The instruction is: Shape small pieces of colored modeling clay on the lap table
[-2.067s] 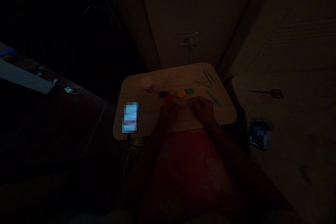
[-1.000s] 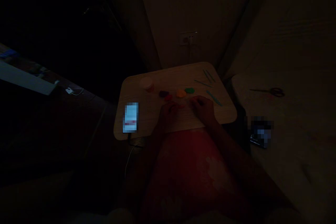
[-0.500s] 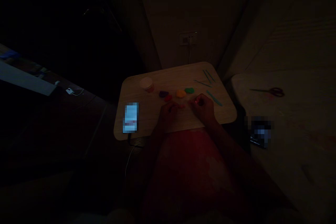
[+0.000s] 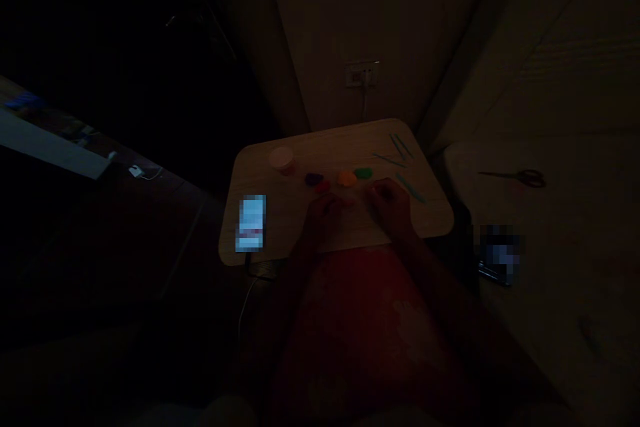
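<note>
In dim light, my left hand (image 4: 320,217) rests on the small wooden table (image 4: 285,213), its fingers curled. At its fingertips lies a small pinkish piece (image 4: 347,202); whether it is gripped is hard to see. To the right, my right hand (image 4: 394,205) is closed, thumb and fingers pinched around something small that I cannot make out. Just beyond the hands sit soft lumps that look like modelling clay: a dark purple lump (image 4: 314,179), a red lump (image 4: 323,186), an orange lump (image 4: 347,179) and a green lump (image 4: 363,173).
A lidded tub (image 4: 283,160) stands at the back left, with a lit phone (image 4: 251,223) and cable in front. Several thin teal tools (image 4: 410,188) lie at the right. Scissors (image 4: 520,177) and a dark device (image 4: 497,257) lie on the surface beside the table.
The whole view has shifted slightly, and the picture is a little darker. My right hand's fingers have turned slightly; my left hand has stayed nearly in place.
</note>
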Demonstrator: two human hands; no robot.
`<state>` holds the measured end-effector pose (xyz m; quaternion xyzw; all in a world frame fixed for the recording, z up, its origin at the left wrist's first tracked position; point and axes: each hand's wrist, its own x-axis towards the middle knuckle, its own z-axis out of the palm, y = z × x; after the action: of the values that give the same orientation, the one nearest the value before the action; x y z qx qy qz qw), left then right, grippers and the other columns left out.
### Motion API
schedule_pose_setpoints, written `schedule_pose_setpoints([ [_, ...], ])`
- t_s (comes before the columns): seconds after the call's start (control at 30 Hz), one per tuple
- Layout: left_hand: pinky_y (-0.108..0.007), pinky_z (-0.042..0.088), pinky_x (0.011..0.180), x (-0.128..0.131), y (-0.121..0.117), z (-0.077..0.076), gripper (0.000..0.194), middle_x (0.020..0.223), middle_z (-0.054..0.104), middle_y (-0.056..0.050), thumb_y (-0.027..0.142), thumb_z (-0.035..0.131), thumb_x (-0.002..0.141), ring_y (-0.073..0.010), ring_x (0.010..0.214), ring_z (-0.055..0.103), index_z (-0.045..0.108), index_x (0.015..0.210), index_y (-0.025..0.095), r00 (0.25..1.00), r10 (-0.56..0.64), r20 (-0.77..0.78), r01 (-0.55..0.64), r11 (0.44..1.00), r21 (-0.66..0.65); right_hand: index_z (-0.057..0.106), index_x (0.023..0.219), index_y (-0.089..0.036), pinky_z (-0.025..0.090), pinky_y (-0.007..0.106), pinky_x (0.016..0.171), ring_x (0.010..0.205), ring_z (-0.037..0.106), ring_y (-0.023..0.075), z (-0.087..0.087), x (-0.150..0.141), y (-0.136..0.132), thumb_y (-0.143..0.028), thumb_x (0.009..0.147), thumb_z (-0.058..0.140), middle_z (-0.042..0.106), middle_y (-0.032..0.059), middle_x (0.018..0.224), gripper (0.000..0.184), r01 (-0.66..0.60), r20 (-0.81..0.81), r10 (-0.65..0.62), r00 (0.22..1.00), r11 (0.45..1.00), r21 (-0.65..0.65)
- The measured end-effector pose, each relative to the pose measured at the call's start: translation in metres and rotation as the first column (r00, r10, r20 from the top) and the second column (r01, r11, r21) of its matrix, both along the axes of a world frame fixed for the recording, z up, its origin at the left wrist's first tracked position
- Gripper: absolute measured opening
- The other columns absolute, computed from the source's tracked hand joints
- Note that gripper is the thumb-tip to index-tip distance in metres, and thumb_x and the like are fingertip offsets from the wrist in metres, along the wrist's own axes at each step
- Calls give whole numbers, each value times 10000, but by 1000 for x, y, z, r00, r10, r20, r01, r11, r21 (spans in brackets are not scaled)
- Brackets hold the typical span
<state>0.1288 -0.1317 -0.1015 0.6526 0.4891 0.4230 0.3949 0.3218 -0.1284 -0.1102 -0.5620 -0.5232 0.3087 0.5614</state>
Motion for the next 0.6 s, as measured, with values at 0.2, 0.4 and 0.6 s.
schedule_pose_setpoints([
  [0.2,-252,477,711,0,2,-6,199,721,657,-2,235,546,912,-157,742,619,682,781,172,1000,-10,27,10,1000,10,762,836,-192,523,321,723,762,674,207,-1,2,-2,-396,848,680,759,55,815,221,-59,36,60,998,998,-27],
  [0.4,-254,461,697,-1,3,-10,198,755,675,-6,248,546,919,-150,727,597,690,811,166,1000,-12,-2,12,1000,15,790,1085,-189,554,335,678,699,689,205,-9,4,-2,-431,924,585,778,67,843,355,-77,9,78,997,995,-55],
  [0.6,-256,454,698,0,3,-7,204,774,686,-15,244,536,907,-152,738,587,684,789,166,1000,-11,8,11,1000,9,782,1108,-201,526,300,560,608,650,171,-10,3,-1,-426,925,609,770,59,855,338,-86,-109,80,991,995,-49],
])
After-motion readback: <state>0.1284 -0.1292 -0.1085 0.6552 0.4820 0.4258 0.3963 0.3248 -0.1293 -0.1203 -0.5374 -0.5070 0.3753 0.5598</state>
